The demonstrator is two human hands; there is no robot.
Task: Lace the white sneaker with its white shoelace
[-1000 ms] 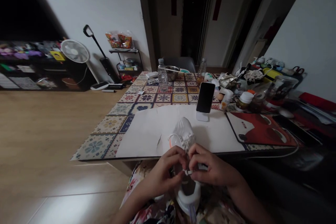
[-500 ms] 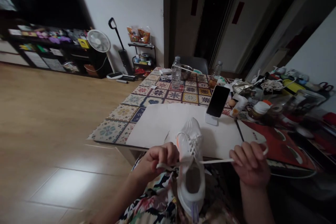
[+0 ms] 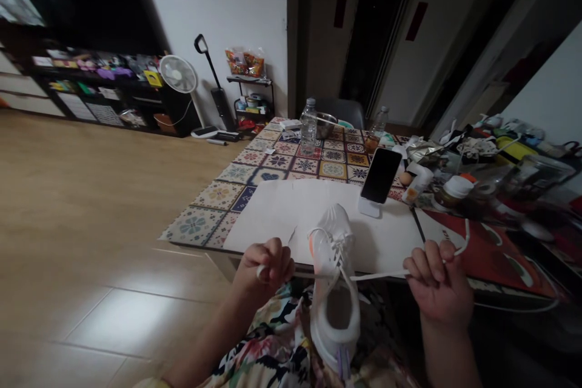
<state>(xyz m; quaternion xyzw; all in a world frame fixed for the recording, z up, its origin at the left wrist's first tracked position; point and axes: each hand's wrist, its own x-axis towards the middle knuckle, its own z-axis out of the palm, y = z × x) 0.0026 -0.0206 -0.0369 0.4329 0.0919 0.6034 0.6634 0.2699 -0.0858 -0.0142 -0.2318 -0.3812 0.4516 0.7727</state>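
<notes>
A white sneaker [image 3: 334,230] with an orange patch on its left side points away from me, its heel over my lap and its toe over the table edge. Its lace is threaded through the upper eyelets. To the left of the shoe, my left hand [image 3: 268,264] is closed on one end of the lace. Out to the right, my right hand [image 3: 439,279] grips the other lace end [image 3: 379,276], which runs taut from the shoe; its tip sticks up past the fingers. Neither hand touches the shoe body.
On the patterned table lies a white sheet [image 3: 273,212]. A phone [image 3: 381,176] leans on a stand beyond the shoe. A plastic bottle [image 3: 308,127] and a metal bowl stand farther back. Jars, bags and other clutter crowd the right side, near a red-and-white box [image 3: 495,254].
My left hand has moved slightly left and up, and the right hand a little right, drawing the lace ends apart. The view has shifted slightly.
</notes>
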